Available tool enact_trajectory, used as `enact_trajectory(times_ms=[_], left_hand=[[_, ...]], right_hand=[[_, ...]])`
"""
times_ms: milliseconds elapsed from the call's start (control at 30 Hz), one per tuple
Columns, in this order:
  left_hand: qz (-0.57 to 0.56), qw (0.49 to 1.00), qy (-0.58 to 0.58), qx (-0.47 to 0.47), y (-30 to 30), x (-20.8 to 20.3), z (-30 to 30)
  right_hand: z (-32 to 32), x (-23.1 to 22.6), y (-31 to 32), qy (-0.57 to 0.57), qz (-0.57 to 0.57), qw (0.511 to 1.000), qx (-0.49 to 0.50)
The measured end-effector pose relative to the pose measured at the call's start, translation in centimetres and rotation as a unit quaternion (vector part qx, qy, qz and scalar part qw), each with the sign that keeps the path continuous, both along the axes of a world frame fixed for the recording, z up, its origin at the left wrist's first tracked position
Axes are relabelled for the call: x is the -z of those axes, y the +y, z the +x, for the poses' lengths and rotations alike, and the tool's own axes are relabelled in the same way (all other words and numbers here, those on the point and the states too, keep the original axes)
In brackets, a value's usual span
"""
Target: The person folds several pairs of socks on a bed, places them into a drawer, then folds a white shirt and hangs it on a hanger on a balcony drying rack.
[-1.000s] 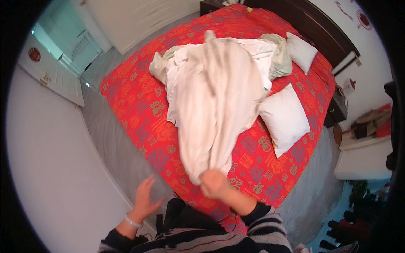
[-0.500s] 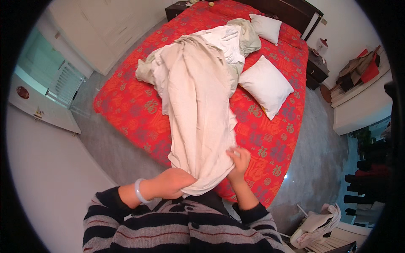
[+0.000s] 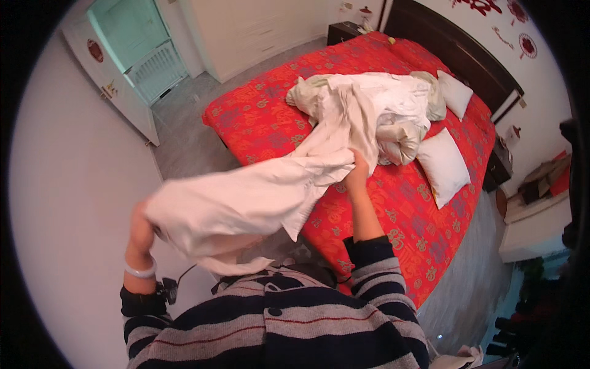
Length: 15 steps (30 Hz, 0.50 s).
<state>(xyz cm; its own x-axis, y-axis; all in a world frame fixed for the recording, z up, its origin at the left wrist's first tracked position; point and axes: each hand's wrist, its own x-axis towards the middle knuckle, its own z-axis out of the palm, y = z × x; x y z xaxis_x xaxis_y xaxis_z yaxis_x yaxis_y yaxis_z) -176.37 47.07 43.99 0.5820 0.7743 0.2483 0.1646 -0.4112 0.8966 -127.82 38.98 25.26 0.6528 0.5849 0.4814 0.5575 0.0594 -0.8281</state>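
Observation:
A cream quilt cover point(image 3: 246, 194) is stretched across in front of me, from my body's left side up onto the bed. My left hand point(image 3: 141, 230) is raised at the far left and grips the cover's end, its fingers partly hidden by the cloth. Over the bed's near edge, my right hand point(image 3: 358, 171) is closed round a gathered part of the same cover. Between the hands the fabric hangs loose, with a pointed corner dangling. Its other end runs into a bunched white and pale green quilt point(image 3: 393, 92) on the bed.
The bed has a red patterned spread point(image 3: 258, 132) and a dark headboard point(image 3: 452, 46). Two white pillows, one nearer point(image 3: 444, 167) and one farther point(image 3: 455, 94), lie on its right part. A white door point(image 3: 110, 80) stands at the left, beside a wall point(image 3: 74, 203).
My left hand has swung out left and up with the cover's end, and my right hand has moved up along the cloth and closed on it. The view has turned left.

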Motion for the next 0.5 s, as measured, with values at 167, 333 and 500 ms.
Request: enact_trajectory(times_ms=[167,333,500], left_hand=[[0.040,0.961,-0.077,-0.263,5.9,-1.4,-7.0],[0.437,0.838,0.022,-0.325,4.4,-7.1,-2.5],[0.444,0.893,0.071,-0.026,-0.3,-7.0,8.4]], right_hand=[[-5.5,-15.9,-0.1,-0.105,0.000,0.992,-0.075],[-13.0,-29.2,0.4,-0.180,0.065,0.968,-0.162],[-18.4,-32.2,1.8,-0.202,0.016,0.940,-0.273]])
